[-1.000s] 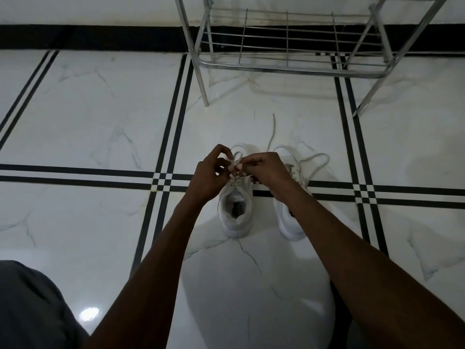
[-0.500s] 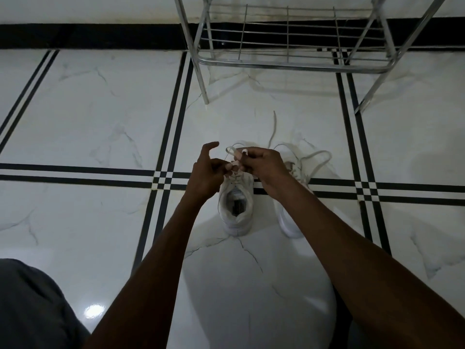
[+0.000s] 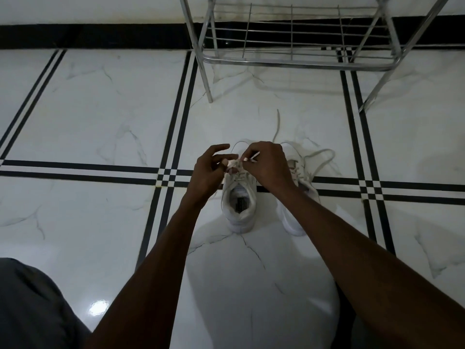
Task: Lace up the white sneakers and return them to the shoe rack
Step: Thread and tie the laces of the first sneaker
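Two white sneakers stand side by side on the tiled floor, heels toward me. Over the tongue of the left sneaker (image 3: 239,205) both my hands work its lace. My right hand (image 3: 268,167) pinches the lace end (image 3: 254,156), whose tip pokes out between its fingers. My left hand (image 3: 210,172) pinches another bit of lace near the eyelets, its index finger stretched out. The right sneaker (image 3: 297,172) is partly hidden by my right forearm; its loose laces (image 3: 324,157) trail on the floor.
A chrome wire shoe rack (image 3: 297,62) stands just beyond the sneakers against the wall, its lowest shelf bare. White marble tiles with black stripes (image 3: 173,137) cover the floor. My knee in dark cloth (image 3: 30,306) is at the bottom left.
My left hand has opened its index finger outward and my right hand has pulled the lace end up and to the right. The view has drifted slightly.
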Demonstrator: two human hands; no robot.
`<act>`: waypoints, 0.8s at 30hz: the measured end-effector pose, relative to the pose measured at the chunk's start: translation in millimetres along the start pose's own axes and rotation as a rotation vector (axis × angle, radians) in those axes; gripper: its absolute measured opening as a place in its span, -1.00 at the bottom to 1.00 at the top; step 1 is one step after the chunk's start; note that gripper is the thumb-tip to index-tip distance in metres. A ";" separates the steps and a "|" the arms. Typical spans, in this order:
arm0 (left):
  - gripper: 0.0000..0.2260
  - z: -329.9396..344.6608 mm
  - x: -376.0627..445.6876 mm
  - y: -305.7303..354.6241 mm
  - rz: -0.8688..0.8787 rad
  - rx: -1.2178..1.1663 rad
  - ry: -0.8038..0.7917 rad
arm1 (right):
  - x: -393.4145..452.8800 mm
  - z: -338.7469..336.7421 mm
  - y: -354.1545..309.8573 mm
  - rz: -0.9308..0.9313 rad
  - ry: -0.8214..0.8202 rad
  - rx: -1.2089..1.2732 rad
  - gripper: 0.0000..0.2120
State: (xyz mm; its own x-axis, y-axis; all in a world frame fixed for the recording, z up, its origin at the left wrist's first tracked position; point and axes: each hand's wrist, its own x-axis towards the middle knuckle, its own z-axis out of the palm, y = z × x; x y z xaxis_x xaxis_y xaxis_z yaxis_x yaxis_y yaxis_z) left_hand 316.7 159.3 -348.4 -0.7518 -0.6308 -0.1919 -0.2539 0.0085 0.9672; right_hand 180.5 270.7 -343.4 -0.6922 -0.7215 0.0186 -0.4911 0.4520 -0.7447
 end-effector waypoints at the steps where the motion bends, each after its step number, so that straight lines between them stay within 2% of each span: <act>1: -0.56 0.4 0.3 -0.5 0.018 0.031 -0.024 | -0.1 0.9 -2.7 0.014 0.006 0.073 -0.92; 3: -0.47 2.8 1.3 -1.5 0.022 0.079 -0.048 | -1.5 2.2 -8.1 0.054 0.006 0.202 -0.95; 7: -0.77 3.0 5.6 -3.3 0.048 0.239 0.031 | 0.3 -0.8 -4.8 0.082 0.004 0.244 -0.92; 10: -0.86 -1.5 8.0 -6.3 0.096 0.387 0.111 | -1.8 -10.0 5.2 0.131 -0.018 0.234 -0.84; 12: -0.84 -11.2 7.1 -13.2 0.088 0.556 0.145 | -5.6 -20.3 20.3 0.222 0.028 0.168 -0.82; 15: -0.80 -31.7 -7.0 -29.0 0.082 0.937 0.166 | -12.8 -33.1 47.3 0.417 0.081 -0.096 -0.80; 17: -0.75 -34.0 -15.8 -37.9 0.043 0.949 0.138 | -17.9 -27.6 52.3 0.437 0.089 -0.214 -0.84; 20: -0.79 -30.2 -12.2 -41.7 0.042 0.929 0.133 | -19.8 -17.0 41.4 0.360 0.087 -0.254 -0.96; 22: -0.87 -30.8 -8.1 -38.3 -0.020 0.749 0.139 | -18.8 -15.8 37.2 0.340 0.102 -0.248 -0.98; 24: -0.78 -30.6 -12.7 -32.6 -0.094 0.503 0.157 | -14.7 -15.8 36.2 0.330 0.094 -0.191 -0.94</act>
State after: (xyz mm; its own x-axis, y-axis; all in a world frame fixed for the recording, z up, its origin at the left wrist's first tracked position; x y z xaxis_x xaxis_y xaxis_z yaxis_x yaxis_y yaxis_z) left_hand 353.2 143.3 -372.5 -0.6215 -0.7549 -0.2092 -0.6051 0.2931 0.7402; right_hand 164.6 306.0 -360.1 -0.8707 -0.4734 -0.1333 -0.3173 0.7478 -0.5832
